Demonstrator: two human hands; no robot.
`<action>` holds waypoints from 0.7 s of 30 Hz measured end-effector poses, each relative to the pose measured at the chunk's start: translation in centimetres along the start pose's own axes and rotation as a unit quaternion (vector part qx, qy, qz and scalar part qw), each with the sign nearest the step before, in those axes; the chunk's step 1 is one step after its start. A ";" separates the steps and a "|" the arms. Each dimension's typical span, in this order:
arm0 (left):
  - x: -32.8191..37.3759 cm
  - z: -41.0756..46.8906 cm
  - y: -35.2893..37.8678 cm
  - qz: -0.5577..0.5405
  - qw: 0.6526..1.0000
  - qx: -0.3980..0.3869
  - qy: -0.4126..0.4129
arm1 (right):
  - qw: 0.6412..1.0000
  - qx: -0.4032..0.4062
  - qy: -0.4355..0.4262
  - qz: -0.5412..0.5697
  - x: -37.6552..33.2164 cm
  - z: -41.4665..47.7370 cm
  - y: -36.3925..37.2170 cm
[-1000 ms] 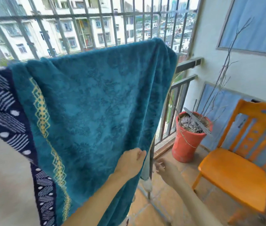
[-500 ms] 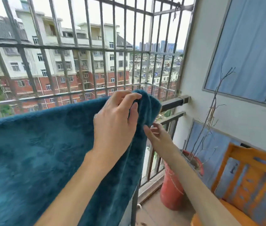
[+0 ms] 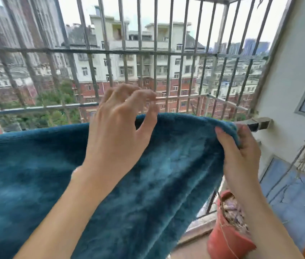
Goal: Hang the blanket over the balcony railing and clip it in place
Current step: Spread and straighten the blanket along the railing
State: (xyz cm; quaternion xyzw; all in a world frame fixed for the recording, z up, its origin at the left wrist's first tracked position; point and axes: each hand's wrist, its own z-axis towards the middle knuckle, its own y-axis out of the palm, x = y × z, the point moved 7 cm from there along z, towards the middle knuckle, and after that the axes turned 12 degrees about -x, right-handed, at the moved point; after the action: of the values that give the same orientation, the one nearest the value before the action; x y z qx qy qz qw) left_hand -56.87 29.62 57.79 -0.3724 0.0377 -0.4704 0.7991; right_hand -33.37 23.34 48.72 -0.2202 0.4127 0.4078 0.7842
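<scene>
A teal plush blanket [image 3: 157,174] hangs draped over the balcony railing, whose bare end [image 3: 258,124] shows at the right by the wall. My left hand [image 3: 118,131] hovers at the blanket's top fold with loosely curled fingers and its thumb touching the fabric, holding nothing. My right hand [image 3: 241,156] pinches the blanket's right top corner beside the rail end. No clip is in view.
A metal security grille [image 3: 155,53] rises beyond the railing. A red flowerpot [image 3: 226,234] with dry twigs stands on the floor at lower right. The white wall [image 3: 286,81] and a blue panel [image 3: 293,193] close off the right side.
My left hand has let go of the blanket's corner and lifted to the left along the top fold. My right hand has taken hold of the right corner.
</scene>
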 end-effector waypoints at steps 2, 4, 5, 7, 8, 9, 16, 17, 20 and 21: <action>0.7 0.0 0.5 0.041 0.998 -0.018 -0.039 | 1.000 0.010 -0.010 0.028 -0.4 0.5 -1.8; 1.7 -0.2 1.2 0.117 0.990 -0.040 -0.067 | 0.997 0.007 -0.017 0.078 -0.4 0.4 -3.6; 1.9 -0.5 1.6 0.141 0.986 -0.044 -0.078 | 0.994 -0.010 -0.022 0.103 -0.3 0.0 -4.3; 2.1 -1.4 2.0 0.149 0.984 -0.036 -0.092 | 0.991 -0.060 0.006 0.121 1.1 -1.8 -4.7; 2.0 -1.9 2.0 0.140 0.986 -0.023 -0.089 | 0.988 -0.099 0.029 0.113 2.2 -3.1 -4.3; 2.1 -2.3 2.1 0.133 0.988 -0.008 -0.082 | 0.982 -0.142 0.058 0.109 3.6 -4.6 -3.5; 2.5 -4.0 2.9 0.191 0.980 -0.008 -0.059 | 0.911 -0.339 0.163 0.167 12.1 -10.2 3.5; 2.5 -4.6 2.7 0.193 0.979 -0.007 -0.062 | 0.906 -0.355 0.161 0.164 12.6 -10.6 4.0; 2.8 -7.1 1.7 0.173 0.982 0.020 -0.073 | 0.871 -0.418 0.203 0.159 14.8 -13.1 5.2; 2.7 -8.2 1.4 0.164 0.983 0.031 -0.080 | 0.859 -0.442 0.213 0.147 15.7 -14.2 5.6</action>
State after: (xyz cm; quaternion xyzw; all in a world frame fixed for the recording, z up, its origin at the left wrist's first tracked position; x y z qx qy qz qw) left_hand -57.74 23.27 51.81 -0.3729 0.0200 -0.3022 0.8770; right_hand -39.47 24.00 27.71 -0.5618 0.3733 0.6009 0.4289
